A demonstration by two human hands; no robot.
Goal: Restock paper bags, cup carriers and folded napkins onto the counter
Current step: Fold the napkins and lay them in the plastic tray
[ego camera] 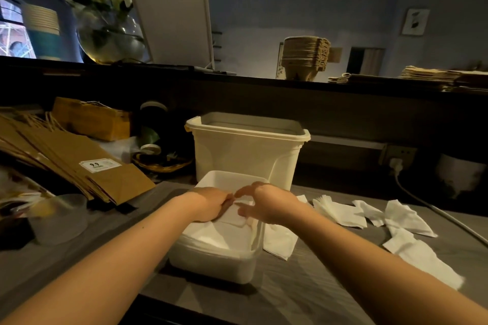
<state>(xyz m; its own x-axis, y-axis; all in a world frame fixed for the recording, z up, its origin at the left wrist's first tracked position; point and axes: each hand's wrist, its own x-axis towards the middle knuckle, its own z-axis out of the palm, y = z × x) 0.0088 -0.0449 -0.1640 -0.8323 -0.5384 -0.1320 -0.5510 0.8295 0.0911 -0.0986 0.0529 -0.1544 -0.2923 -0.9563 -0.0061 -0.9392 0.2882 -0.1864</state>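
A shallow white tray (211,264) stands in front of me, holding a stack of folded napkins (211,235). My left hand (211,202) lies flat on the stack, fingers straight. My right hand (261,202) is over the tray with thumb and fingers curved, pinching the top folded napkin (235,216). Loose white napkins (401,221) lie spread to the right on the worktop. Brown paper bags (66,155) lie stacked at the left. On the raised counter stand a stack of cup carriers (303,58) and flat paper bags (433,76).
A tall cream plastic bin (245,155) stands right behind the tray. A clear plastic cup (60,219) is at the left, and a small basket (161,163) behind it. A white cable (433,208) runs from a wall socket at the right. A glass vase (111,34) sits on the counter.
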